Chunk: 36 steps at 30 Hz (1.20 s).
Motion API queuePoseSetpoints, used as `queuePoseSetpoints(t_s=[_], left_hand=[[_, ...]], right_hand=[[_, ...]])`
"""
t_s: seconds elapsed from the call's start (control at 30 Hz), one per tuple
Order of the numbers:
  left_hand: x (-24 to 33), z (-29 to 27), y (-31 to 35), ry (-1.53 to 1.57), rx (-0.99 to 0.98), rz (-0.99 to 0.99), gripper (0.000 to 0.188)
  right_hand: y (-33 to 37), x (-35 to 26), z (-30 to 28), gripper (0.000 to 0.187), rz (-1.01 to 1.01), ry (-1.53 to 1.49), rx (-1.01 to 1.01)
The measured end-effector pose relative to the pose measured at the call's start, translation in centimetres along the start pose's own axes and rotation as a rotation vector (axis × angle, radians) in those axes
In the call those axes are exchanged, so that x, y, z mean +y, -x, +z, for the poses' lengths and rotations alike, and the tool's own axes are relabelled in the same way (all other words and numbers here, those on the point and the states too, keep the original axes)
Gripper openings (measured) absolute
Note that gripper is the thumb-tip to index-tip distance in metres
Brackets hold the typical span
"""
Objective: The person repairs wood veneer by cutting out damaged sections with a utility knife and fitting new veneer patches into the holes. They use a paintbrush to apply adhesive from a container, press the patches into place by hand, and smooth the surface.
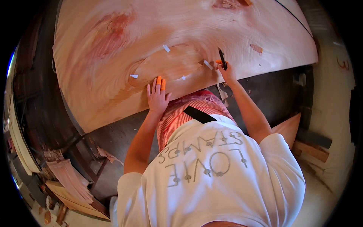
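A large sheet of pale wood veneer [98,83] with reddish knots lies in front of me. Let into it is an oval veneer patch [166,64], with several small strips of white tape [166,48] around its edge. My left hand [158,99] rests flat beside the patch's near edge, fingers apart, with orange finger covers on two of them. To the right of the patch, my right hand [227,72] grips a slim black utility knife [222,58], its tip pointing away from me and up. An orange cover shows on a right finger too.
The sheet's near edge hangs over a dark surface [264,90] with small scraps. Torn veneer strips [70,178] lie at the lower left. Wood offcuts [312,150] sit at the right. A dark line [293,17] crosses the sheet's far right corner.
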<state>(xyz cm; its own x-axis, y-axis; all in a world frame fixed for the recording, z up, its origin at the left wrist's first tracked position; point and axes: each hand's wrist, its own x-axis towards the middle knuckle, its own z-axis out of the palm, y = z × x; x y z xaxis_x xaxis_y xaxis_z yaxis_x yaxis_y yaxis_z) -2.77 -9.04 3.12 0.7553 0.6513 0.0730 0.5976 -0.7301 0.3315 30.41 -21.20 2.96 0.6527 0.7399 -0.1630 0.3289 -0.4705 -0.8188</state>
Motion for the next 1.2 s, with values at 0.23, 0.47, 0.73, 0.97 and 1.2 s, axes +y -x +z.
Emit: queuePoseSetpoints(t_s=[0.23,0.47,0.73,0.97,1.2], left_hand=[[0.3,-0.6,0.3,-0.062,-0.032,0.037,0.065],[4.0,-2.2,0.4,-0.044,-0.028,0.068,0.063],[14.1,0.6,-2.3,0.051,-0.068,0.124,0.061],[19.8,4.1,-6.0,-0.055,-0.142,0.068,0.065],[21.5,5.1,-5.7,-0.161,-0.196,-0.048,0.073]], right_hand=[[5.6,0.5,-1.9,0.021,0.129,0.041,0.086],[5.2,1.3,-4.8,0.021,0.164,-0.005,0.034],[1.6,5.1,-9.6,0.021,0.048,-0.143,-0.054],[-0.2,10.6,-18.2,0.02,0.031,-0.085,-0.005],[-6.1,12.3,-23.7,0.028,0.036,0.181,0.068]])
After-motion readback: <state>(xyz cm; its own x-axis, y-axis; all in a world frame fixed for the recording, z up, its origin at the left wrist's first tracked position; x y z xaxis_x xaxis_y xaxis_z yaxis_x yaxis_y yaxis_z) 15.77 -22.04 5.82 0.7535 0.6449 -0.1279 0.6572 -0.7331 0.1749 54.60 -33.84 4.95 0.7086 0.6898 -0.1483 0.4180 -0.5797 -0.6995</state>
